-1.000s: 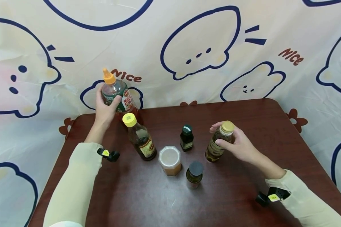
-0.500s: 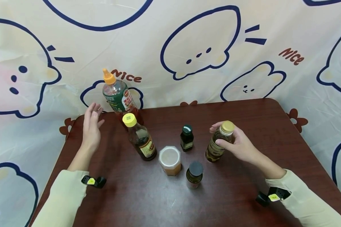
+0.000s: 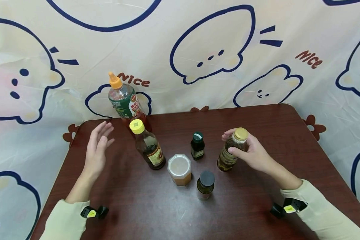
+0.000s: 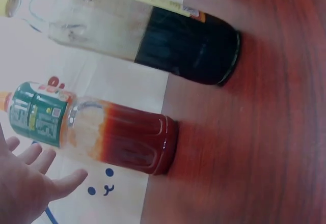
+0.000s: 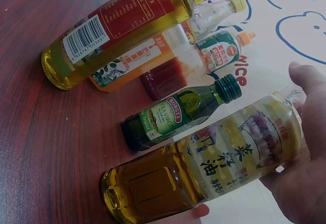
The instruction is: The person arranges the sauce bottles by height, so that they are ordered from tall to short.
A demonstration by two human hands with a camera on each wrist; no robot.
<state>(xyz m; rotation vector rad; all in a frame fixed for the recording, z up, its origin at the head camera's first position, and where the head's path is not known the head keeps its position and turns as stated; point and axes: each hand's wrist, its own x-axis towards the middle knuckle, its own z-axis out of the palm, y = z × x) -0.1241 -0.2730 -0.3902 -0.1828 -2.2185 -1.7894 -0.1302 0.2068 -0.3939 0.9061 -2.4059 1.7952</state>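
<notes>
My right hand (image 3: pixel 255 156) holds a rapeseed oil bottle (image 5: pixel 224 158) with a gold cap, its base on the table. Thumb and fingers wrap its upper part. My left hand (image 3: pixel 96 151) hovers with fingers spread and holds nothing. It is nearest to a tall squeeze bottle (image 3: pixel 126 103) of red sauce with an orange nozzle cap and green label; in the left wrist view a gap to the fingers cannot be judged surely. In front of that sauce bottle stands a glass bottle of dark sauce (image 3: pixel 151 153) with a yellow cap, partly covering it.
Between the hands stand a small green olive oil bottle (image 3: pixel 197 146), a jar of orange contents (image 3: pixel 180 170) with a pale lid, and a grey-capped oil bottle (image 3: pixel 205 186). All are upright on the dark red-brown table (image 3: pixel 156 213). A printed cloth (image 3: pixel 156 60) hangs behind.
My left hand has let go of the red sauce bottle and drawn back to the left and nearer to me. The bottle stays in place. My right hand keeps its grip.
</notes>
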